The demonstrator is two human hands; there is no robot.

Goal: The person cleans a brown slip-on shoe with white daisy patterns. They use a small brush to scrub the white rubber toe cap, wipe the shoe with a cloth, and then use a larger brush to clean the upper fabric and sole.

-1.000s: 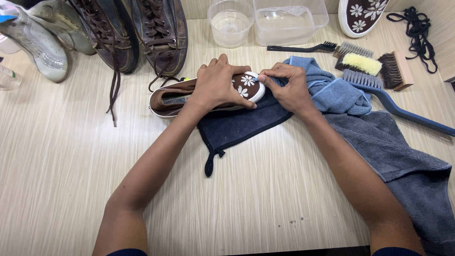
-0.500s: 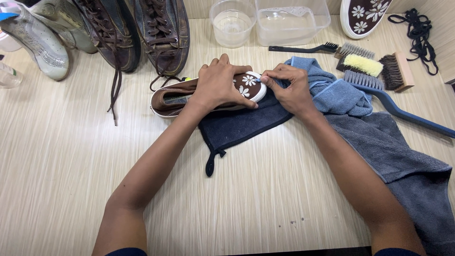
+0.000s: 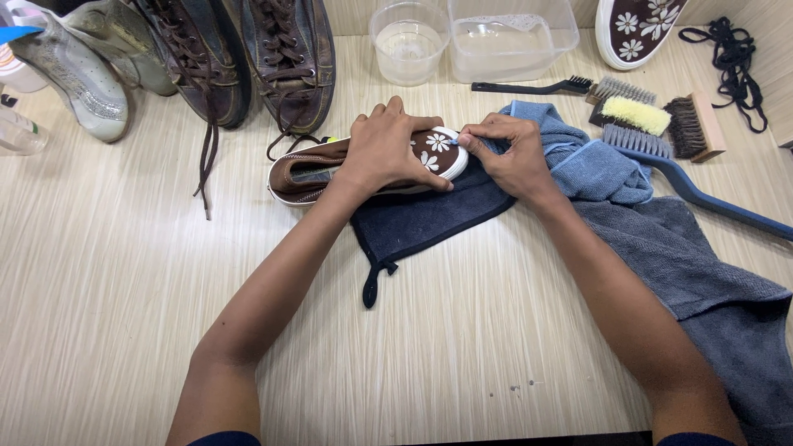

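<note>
Centre of the frame, slightly above the middle: brown slip-on shoe with white daisy print (image 3: 372,165) lying on its side on a dark navy cloth (image 3: 413,221), toe pointing right. Left hand (image 3: 388,153) clamped over the upper, fingers pressed together and curled across the top, thumb along the white sole edge. Right hand (image 3: 510,157) at the toe, thumb and forefinger pinched on something small and pale against the white rubber rim; too small to tell what.

For doing this well, judging by the pose: hold the shoe flat and firm against the cloth so the toe does not roll, work the rim in short strokes, keep pressure light near the printed fabric, turn the shoe rather than the wrist to reach the next stretch.

Right of centre: lighter blue towel (image 3: 595,165) bunched beside the right hand, grey towel (image 3: 710,281) trailing to the lower right. Upper right: brushes, among them a long blue-handled brush (image 3: 694,188). Top centre: two clear tubs of water (image 3: 462,37). Top right corner: matching daisy shoe (image 3: 632,29). Upper left: brown lace-up boots (image 3: 239,58) and pale shoes (image 3: 78,70). All on a light wood-grain table (image 3: 124,289).
</note>
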